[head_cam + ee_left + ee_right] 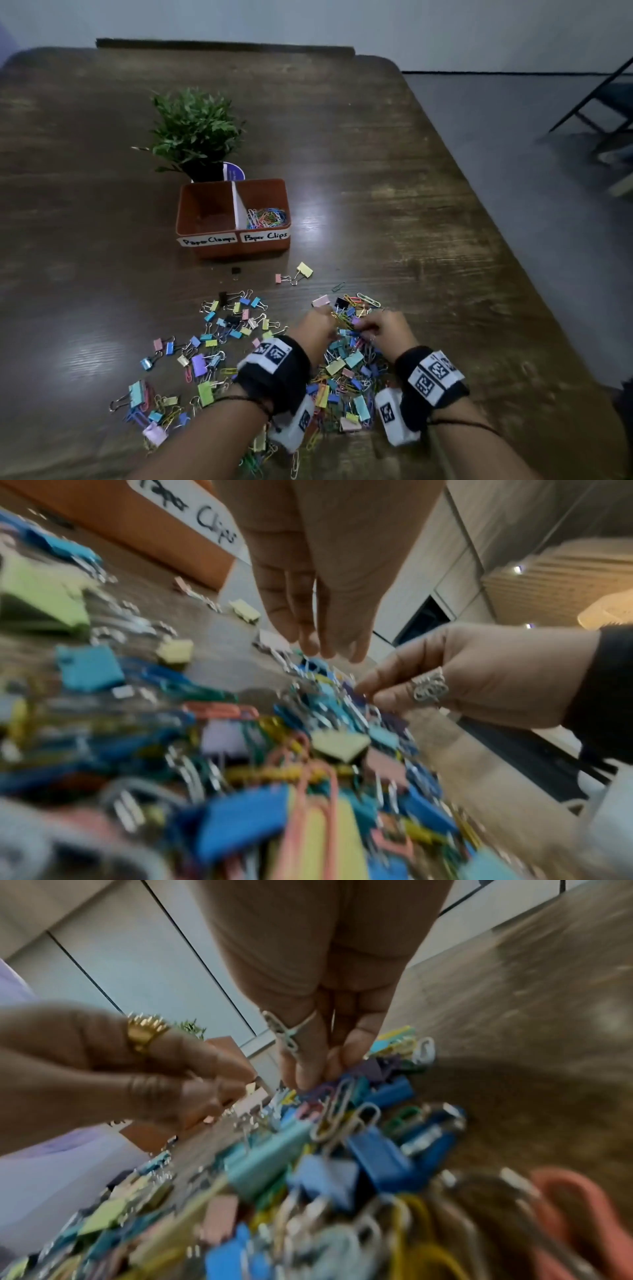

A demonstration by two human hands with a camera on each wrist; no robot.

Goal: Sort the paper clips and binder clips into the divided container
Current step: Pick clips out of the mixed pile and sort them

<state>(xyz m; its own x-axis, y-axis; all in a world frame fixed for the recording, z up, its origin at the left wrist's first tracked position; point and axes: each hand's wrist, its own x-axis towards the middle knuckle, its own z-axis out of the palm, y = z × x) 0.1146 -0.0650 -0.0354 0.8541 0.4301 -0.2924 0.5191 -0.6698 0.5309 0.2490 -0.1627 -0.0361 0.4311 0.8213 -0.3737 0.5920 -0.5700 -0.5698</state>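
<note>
— What's on the table (394, 178) around the hands?

— A wide heap of mixed clips (342, 373) close to the near edge, binder clips and paper clips tangled together. A looser scatter of binder clips (226, 325) lies to its left. Further out, a yellow binder clip (304, 269) and a small pink one (278, 278) sit apart, between the heap and the box.

— And the box?

— An orange divided box (233, 219) stands beyond the heap, well apart from both hands. Its right half, labelled "Paper Clips", holds a bunch of coloured paper clips (267, 216); the left half, labelled "Paper Clamps", shows only its floor. A potted plant (195, 133) stands just behind it.

— The hands?

— Both are at the far end of the heap, close together. The left hand (313, 330) has its fingers bent inward in the right wrist view, with a gold ring (145, 1031) on one; whether they pinch anything I cannot tell, the view is blurred. The right hand (385, 330) has its fingertips (304, 1077) drawn together down into the heap, touching clips there — a purple binder clip (371, 1069) lies right at them, but a firm pinch cannot be made out.

— Anything in the way?

— Only the loose clips between the heap and the box. Off the table's right side, a dark folding chair (603, 102) stands on the floor.
</note>
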